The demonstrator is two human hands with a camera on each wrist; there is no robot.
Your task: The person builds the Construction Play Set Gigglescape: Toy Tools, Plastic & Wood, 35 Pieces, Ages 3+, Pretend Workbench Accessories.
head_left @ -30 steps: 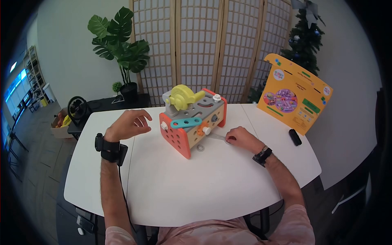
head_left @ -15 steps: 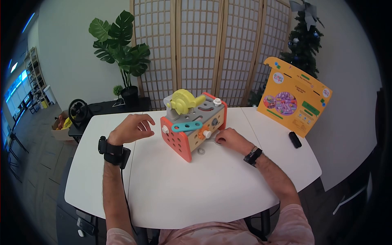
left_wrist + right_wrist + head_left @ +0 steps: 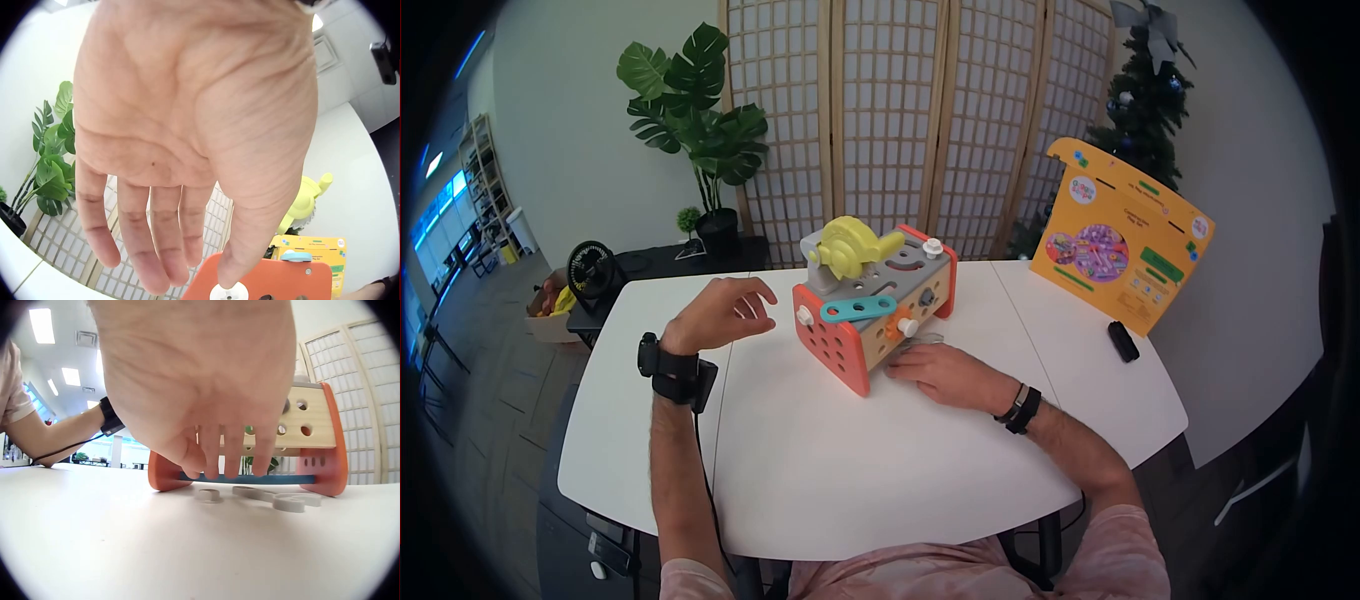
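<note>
A toy workbench with red side panels, a grey top and a cream front stands on the table. It carries a yellow toy saw, a teal strip and an orange gear with a white bolt. My right hand hovers low by the bench's front, fingers pointing down over a small grey nut, with a gap showing below the fingertips in the right wrist view. Beside the nut lies a grey toy wrench. Left of the bench my left hand hangs in the air, fingers relaxed, holding nothing.
A yellow cardboard box stands at the table's right rear, a small black object in front of it. Behind the white table are a folding screen and a potted plant. A cable runs down from the left wrist.
My right hand has let go of the wrench, which moved left against the bench's front, and has shifted left and nearer to me, over the nut. My left hand has hardly moved.
</note>
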